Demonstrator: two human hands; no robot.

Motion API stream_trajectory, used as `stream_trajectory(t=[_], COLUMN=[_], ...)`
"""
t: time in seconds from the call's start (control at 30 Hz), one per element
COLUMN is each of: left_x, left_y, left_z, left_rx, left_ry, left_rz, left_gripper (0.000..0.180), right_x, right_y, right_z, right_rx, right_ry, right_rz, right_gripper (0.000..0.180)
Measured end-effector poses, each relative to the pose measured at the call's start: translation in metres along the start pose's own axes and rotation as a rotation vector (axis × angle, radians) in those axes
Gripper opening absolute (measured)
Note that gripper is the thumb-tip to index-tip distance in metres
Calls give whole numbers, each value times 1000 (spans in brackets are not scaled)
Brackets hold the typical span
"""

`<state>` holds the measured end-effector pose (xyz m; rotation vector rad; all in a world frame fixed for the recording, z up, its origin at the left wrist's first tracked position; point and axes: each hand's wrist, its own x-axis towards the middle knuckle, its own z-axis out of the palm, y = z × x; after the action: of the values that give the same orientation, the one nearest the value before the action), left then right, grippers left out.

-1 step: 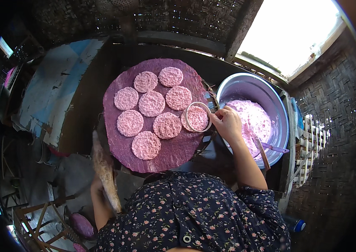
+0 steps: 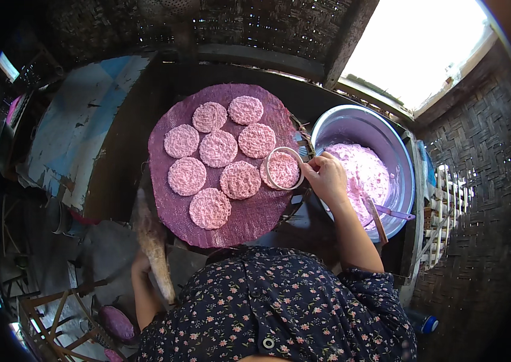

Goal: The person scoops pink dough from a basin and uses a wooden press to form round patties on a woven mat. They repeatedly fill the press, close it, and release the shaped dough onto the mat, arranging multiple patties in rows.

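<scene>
Right hand's (image 2: 330,179) fingers pinch ring (image 2: 298,158) at three o'clock, sound hold; likely light, stiff. Disc (image 2: 284,171) inside probably soft. Left hand's (image 2: 141,263) fingers: cannot tell.

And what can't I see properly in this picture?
In the head view:
Left hand: fingers hidden behind the long brown object.
That object's upper end: blurred.
Bowl: bottom covered by pink mixture.
Window: outdoors lost in glare.
Bottle: one end hidden by the flowered shirt.
</scene>
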<state>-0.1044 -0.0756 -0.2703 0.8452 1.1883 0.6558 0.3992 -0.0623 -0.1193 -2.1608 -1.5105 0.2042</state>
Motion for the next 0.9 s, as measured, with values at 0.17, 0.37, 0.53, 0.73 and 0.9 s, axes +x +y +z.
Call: stream_trajectory(t=[0.17, 0.37, 0.53, 0.73, 0.9], left_x=[18, 19, 22, 30, 41], left_y=[-16, -14, -15, -16, -18], left_z=[9, 8, 7, 2, -6], left_rx=[-60, 15, 20, 172, 256], left_ry=[9, 11, 19, 6, -49], left_rz=[-32, -55, -63, -39, -35], left_gripper=[48, 49, 50, 50, 47], right_x=[6, 6, 7, 8, 9], right_y=[0, -3, -5, 0, 2], right_z=[4, 2, 5, 5, 2], right_rx=[-3, 9, 35, 96, 88], right_ry=[85, -3, 67, 93, 75], right_rz=[-79, -15, -76, -129, -143], right_gripper=[25, 24, 22, 22, 22])
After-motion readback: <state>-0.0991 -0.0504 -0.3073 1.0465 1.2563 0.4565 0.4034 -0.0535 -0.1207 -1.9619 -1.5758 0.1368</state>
